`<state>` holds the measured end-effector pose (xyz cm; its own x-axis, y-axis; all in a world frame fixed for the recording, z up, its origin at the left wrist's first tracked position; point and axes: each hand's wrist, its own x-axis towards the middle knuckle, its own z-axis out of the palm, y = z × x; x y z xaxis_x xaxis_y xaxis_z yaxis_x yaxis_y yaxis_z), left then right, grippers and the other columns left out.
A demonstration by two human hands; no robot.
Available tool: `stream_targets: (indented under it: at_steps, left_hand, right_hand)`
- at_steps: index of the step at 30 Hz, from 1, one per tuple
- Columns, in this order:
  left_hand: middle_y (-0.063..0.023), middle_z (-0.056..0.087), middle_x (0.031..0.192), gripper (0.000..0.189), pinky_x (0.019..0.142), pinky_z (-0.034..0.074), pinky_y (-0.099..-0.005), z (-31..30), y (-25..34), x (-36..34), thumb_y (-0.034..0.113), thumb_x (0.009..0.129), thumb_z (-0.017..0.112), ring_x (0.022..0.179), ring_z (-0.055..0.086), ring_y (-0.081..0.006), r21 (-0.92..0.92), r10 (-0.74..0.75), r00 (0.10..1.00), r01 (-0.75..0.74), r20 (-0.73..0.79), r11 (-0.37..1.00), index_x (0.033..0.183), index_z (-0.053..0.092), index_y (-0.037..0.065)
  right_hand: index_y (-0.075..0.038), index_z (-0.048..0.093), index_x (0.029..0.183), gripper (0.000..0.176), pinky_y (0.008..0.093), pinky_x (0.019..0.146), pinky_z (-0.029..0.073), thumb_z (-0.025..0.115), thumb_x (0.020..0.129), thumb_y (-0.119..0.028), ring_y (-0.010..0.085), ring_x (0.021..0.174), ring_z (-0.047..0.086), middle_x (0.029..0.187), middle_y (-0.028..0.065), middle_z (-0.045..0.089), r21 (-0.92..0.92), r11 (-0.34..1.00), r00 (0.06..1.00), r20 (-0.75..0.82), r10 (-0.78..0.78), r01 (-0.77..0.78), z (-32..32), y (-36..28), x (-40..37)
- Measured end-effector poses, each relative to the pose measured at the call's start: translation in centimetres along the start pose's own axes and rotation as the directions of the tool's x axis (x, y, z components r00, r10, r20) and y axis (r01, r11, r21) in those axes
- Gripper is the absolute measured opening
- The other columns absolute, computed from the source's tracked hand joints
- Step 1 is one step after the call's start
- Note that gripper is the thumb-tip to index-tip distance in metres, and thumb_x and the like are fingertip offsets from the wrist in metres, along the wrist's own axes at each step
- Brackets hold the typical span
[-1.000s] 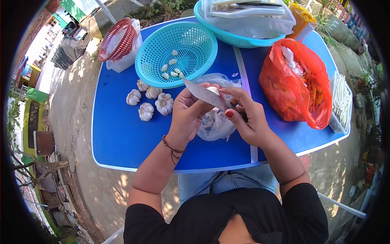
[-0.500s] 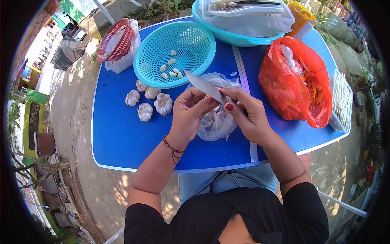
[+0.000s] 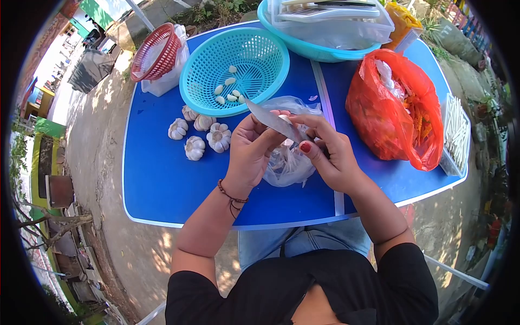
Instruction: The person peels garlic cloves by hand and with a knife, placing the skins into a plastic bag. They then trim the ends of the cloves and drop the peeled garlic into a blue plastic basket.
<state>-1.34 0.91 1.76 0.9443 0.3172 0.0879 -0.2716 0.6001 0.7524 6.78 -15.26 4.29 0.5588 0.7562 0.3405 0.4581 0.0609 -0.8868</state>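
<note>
A knife [image 3: 269,117] is gripped in my right hand [image 3: 334,154], its blade pointing up and left across my left fingers. My left hand [image 3: 250,145] pinches a pale garlic clove [image 3: 284,117], mostly covered by the fingers and blade. Under both hands lies a clear plastic bag [image 3: 287,169] with papery peel inside. Left of my left hand, several whole garlic bulbs [image 3: 219,137] rest on the blue table [image 3: 162,189]. Beyond them, a turquoise basket [image 3: 189,81] holds several peeled cloves [image 3: 230,81].
At the right stands a red plastic bag [image 3: 374,119] of orange-red contents, beside a clear box of white sticks [image 3: 456,132]. A turquoise basin [image 3: 325,53] bearing a plastic container [image 3: 346,32] is at the back. A red basket [image 3: 157,57] sits at the far left corner.
The knife blade has shifted slightly down and turned, and a pale clove now shows above it. My left fingertips have curled behind the blade. Other things look the same.
</note>
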Motion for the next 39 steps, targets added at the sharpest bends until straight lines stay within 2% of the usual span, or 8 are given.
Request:
stream_targets:
  at_steps: [1, 4, 10, 16, 23, 29, 35, 39]
  left_hand:
    - [-0.0140, 0.065, 0.109, 0.028, 0.091, 0.052, -0.0338, 0.0, 0.0, 0.1, 0.003, 0.088, 0.063, 0.100, 0.065, -0.0205, 0.003, -0.007, 1.000, 0.007, 0.001, 1.000, 0.114, 0.057, -0.001]
    - [-0.0137, 0.065, 0.109, 0.029, 0.090, 0.053, -0.0332, -0.1, -0.1, 0.1, 0.002, 0.087, 0.064, 0.100, 0.065, -0.0203, 0.023, 0.000, 1.000, 0.001, -0.024, 1.000, 0.115, 0.057, -0.001]
    - [-0.0138, 0.065, 0.108, 0.029, 0.089, 0.053, -0.0328, 0.2, -0.1, -0.1, 0.001, 0.085, 0.065, 0.097, 0.065, -0.0193, 0.040, 0.025, 0.998, -0.023, -0.051, 0.999, 0.114, 0.058, -0.002]
    - [-0.0157, 0.065, 0.106, 0.024, 0.087, 0.054, -0.0322, 0.1, -0.3, 0.0, 0.001, 0.087, 0.064, 0.097, 0.065, -0.0199, 0.113, 0.063, 0.998, -0.059, -0.028, 0.992, 0.109, 0.059, -0.004]
    - [-0.0134, 0.067, 0.099, 0.022, 0.083, 0.055, -0.0307, 0.6, 0.2, 0.2, 0.002, 0.085, 0.066, 0.090, 0.067, -0.0174, 0.063, 0.061, 0.997, -0.058, -0.052, 0.996, 0.105, 0.061, -0.003]
    - [-0.0130, 0.067, 0.098, 0.021, 0.078, 0.056, -0.0279, -0.9, -0.1, 0.1, 0.007, 0.086, 0.067, 0.085, 0.068, -0.0170, 0.101, -0.012, 1.000, 0.013, -0.016, 0.995, 0.104, 0.061, -0.003]
    - [-0.0107, 0.068, 0.099, 0.033, 0.077, 0.056, -0.0259, 0.9, 0.7, 0.3, 0.012, 0.091, 0.062, 0.085, 0.068, -0.0157, 0.068, -0.077, 0.992, 0.084, -0.103, 0.994, 0.120, 0.057, -0.003]
    - [-0.0102, 0.068, 0.101, 0.037, 0.075, 0.056, -0.0235, 0.2, 0.4, 0.3, 0.013, 0.091, 0.062, 0.084, 0.068, -0.0138, 0.033, -0.146, 0.987, 0.148, -0.063, 0.988, 0.125, 0.055, -0.002]
  right_hand:
    - [-0.007, 0.051, 0.124, 0.033, 0.0317, 0.069, 0.049, 0.055, 0.094, -0.019, 0.0177, 0.074, 0.060, 0.096, 0.0112, 0.062, -0.005, 1.000, 0.999, -0.022, -0.028, 0.028, 0.2, 0.2, 0.0]
    - [-0.007, 0.051, 0.124, 0.033, 0.0322, 0.069, 0.049, 0.055, 0.094, -0.020, 0.0193, 0.075, 0.060, 0.096, 0.0116, 0.062, 0.032, 0.988, 0.988, 0.046, 0.148, -0.149, -0.5, -0.8, -0.2]
    - [-0.006, 0.052, 0.123, 0.032, 0.0318, 0.069, 0.049, 0.056, 0.093, -0.018, 0.0193, 0.077, 0.061, 0.097, 0.0126, 0.063, -0.023, 1.000, 1.000, 0.001, 0.013, -0.013, -0.1, -0.2, -0.1]
    - [-0.001, 0.056, 0.117, 0.027, 0.0288, 0.069, 0.048, 0.058, 0.091, -0.009, 0.0171, 0.078, 0.060, 0.098, 0.0127, 0.063, -0.013, 1.000, 1.000, -0.017, 0.005, -0.005, 0.0, 0.0, -0.1]
    - [0.000, 0.056, 0.117, 0.026, 0.0269, 0.068, 0.047, 0.056, 0.092, -0.008, 0.0127, 0.078, 0.058, 0.094, 0.0109, 0.065, 0.164, 0.966, 0.979, 0.022, 0.201, -0.202, -0.4, -0.5, -0.2]
    - [0.000, 0.056, 0.118, 0.026, 0.0270, 0.069, 0.047, 0.054, 0.094, -0.009, 0.0111, 0.078, 0.057, 0.092, 0.0102, 0.064, 0.124, 0.978, 0.985, -0.033, 0.170, -0.165, -0.4, -0.2, 0.0]
    - [0.000, 0.056, 0.119, 0.027, 0.0252, 0.065, 0.046, 0.054, 0.095, -0.012, 0.0095, 0.073, 0.056, 0.090, 0.0078, 0.064, 0.203, 0.958, 0.979, 0.026, 0.201, -0.202, -0.4, 0.0, -0.1]
    - [-0.001, 0.056, 0.119, 0.028, 0.0230, 0.060, 0.043, 0.053, 0.096, -0.015, 0.0066, 0.068, 0.052, 0.087, 0.0048, 0.062, 0.329, 0.882, 0.941, 0.118, 0.316, -0.338, -0.7, -0.3, -0.3]
